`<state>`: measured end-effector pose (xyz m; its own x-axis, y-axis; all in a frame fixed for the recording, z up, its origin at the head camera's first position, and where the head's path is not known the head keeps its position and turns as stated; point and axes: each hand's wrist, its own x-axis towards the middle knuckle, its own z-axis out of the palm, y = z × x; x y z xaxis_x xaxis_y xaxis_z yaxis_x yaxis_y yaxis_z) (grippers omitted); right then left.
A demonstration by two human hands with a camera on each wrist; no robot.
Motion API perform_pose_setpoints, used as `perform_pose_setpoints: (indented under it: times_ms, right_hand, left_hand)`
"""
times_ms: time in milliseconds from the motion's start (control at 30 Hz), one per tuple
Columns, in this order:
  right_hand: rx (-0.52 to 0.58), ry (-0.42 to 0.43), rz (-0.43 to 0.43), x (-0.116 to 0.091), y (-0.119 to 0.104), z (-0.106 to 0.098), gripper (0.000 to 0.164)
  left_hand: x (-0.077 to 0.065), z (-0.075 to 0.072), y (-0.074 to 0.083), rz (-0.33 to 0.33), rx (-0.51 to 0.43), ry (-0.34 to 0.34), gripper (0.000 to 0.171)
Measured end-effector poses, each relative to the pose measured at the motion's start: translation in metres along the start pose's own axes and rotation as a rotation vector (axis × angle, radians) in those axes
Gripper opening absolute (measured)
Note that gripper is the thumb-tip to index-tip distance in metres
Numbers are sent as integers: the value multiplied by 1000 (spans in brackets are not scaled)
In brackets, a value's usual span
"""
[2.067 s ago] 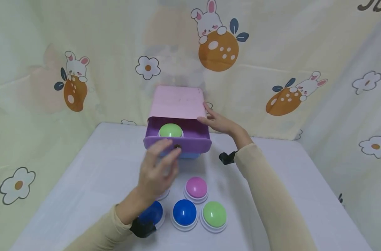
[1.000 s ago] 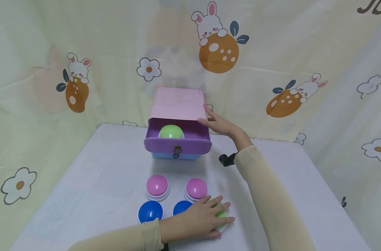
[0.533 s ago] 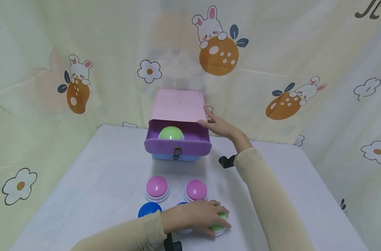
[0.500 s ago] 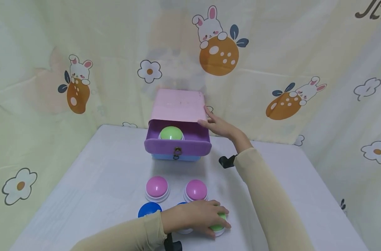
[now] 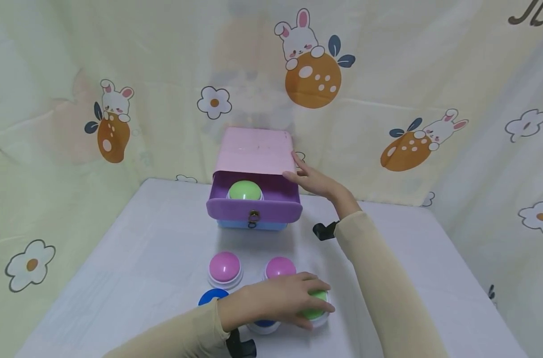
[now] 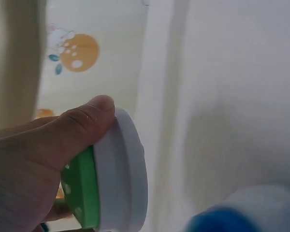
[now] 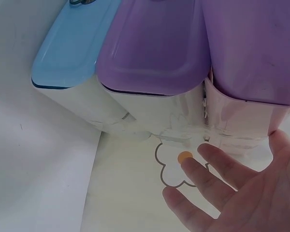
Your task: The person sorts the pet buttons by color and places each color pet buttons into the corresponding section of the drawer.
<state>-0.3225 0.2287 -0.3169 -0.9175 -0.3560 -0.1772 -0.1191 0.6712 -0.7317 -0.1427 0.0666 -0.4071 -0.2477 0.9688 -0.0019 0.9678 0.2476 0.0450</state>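
My left hand [image 5: 280,298] grips a green dome-topped push button [image 5: 314,314] at the table's front right. In the left wrist view, thumb and fingers hold this button's white base [image 6: 121,174], tilted on edge and apart from the table. My right hand [image 5: 316,181] touches the right side of a small pink-topped drawer unit [image 5: 255,151], fingers spread. The right wrist view shows that hand with nothing in its grasp. The unit's top purple drawer [image 5: 233,210] is pulled out, and another green push button [image 5: 244,190] sits inside it, left of middle.
Two pink push buttons [image 5: 224,266] stand in front of the drawer unit. Nearer are two blue push buttons [image 5: 212,295], partly covered by the left arm. Beneath the pulled-out drawer, lower purple [image 7: 157,48] and light blue [image 7: 72,48] drawers are closed. A patterned curtain [image 5: 164,109] hangs behind.
From near the drawer front, my left hand has moved down to the front-right green push button, gripped it and raised it slightly. My right hand has stayed at the unit's side.
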Motion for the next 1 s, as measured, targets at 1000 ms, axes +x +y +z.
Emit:
perform_pose_setpoints:
  times_ms: [1000]
  right_hand:
    - [-31, 0, -26, -1, -2, -1, 86]
  left_hand:
    - [-55, -87, -42, -147, 51, 479, 59]
